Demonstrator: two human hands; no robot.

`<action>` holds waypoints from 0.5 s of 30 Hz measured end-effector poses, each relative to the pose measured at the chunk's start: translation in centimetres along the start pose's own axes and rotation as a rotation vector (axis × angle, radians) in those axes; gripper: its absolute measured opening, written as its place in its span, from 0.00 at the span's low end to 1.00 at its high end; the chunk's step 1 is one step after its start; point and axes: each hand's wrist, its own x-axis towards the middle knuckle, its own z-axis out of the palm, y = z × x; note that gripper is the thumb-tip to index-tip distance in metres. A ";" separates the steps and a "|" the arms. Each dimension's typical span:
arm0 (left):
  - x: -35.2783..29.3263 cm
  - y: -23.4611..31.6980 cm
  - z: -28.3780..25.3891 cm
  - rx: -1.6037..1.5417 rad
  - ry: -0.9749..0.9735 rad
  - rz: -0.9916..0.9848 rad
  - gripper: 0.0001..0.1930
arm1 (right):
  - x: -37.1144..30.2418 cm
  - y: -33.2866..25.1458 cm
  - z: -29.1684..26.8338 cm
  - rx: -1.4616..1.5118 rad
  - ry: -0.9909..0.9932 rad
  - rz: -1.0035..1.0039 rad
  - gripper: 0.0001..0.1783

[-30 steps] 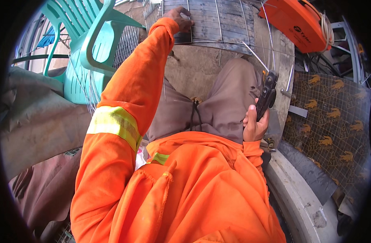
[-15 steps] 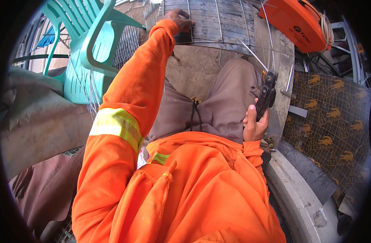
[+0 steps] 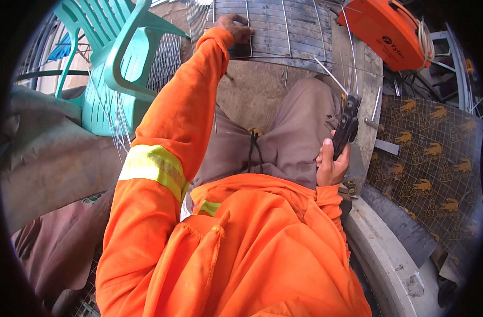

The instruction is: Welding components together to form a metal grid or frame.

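Observation:
My left hand reaches far forward, its fingers bent down onto a thin metal rod at the left part of a wire grid. The grid lies over a dark, streaked surface. Near my right thigh, my right hand is closed round a black welding electrode holder. A thin welding rod sticks out of its jaws, slanting up and left toward the grid's near right corner. The tip stands close to that corner; whether it touches cannot be told. Left fingertips are partly hidden.
A green plastic chair stands at the left, with loose wires by its seat. At the back right is an orange welding machine with a coiled pale cable. A dark printed board lies at the right, beside a concrete ledge.
Both hands keep their holds in nearly the same place. The view has shifted very slightly.

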 end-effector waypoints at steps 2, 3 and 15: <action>-0.7 0.7 0.6 0.057 0.016 -0.006 0.19 | 0.0 0.0 -0.2 -0.001 0.015 0.001 0.22; -1.0 0.8 0.6 0.058 0.020 -0.002 0.19 | 0.0 0.0 -0.1 0.003 0.014 0.002 0.22; -2.4 1.7 0.5 0.114 0.040 0.022 0.17 | -0.1 -0.1 -0.1 -0.008 -0.011 0.023 0.20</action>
